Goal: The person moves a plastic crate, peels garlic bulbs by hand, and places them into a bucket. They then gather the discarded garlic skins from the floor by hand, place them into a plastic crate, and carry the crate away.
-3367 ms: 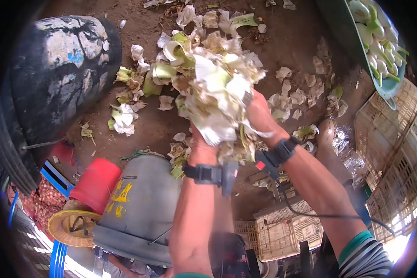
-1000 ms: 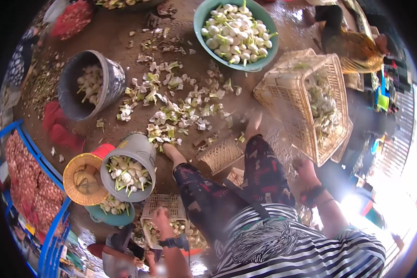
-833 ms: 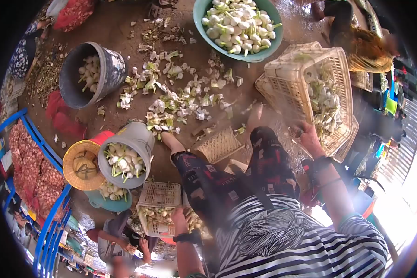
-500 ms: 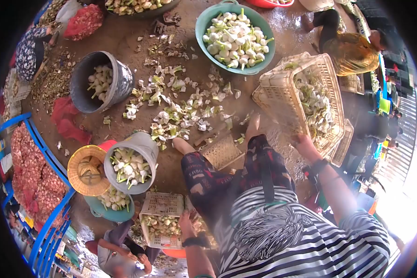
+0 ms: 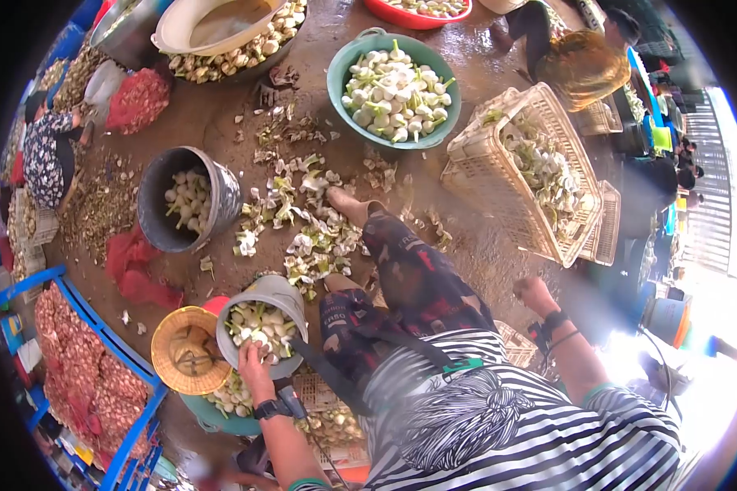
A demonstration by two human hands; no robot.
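My left hand [image 5: 255, 368] is over the near rim of a grey bucket [image 5: 285, 289] full of white bulbs [image 5: 262, 323] with green stems. Its fingers point into the bucket, slightly apart, with nothing seen between them. Whether they touch the rim or the bulbs is not clear. My right hand [image 5: 535, 295] hangs in the air below a tilted cream crate [image 5: 487, 176] holding bulbs and leafy scraps. Its fingers are curled in, with nothing visible in them. Both wrists wear dark straps. One foot [image 5: 348, 204] is among the peels [image 5: 315, 237] on the floor.
A dark bucket [image 5: 221, 204] with bulbs lies tilted at left. A green basin [image 5: 336, 82] of bulbs is ahead. A straw hat [image 5: 168, 348] and a blue-railed bin [image 5: 98, 323] are at lower left. People are at left [image 5: 47, 159] and upper right [image 5: 585, 65].
The peels once in both hands are now on the floor. My left hand has come up to the grey bucket. My right hand is lower, away from the crate. One foot has stepped forward onto the peels.
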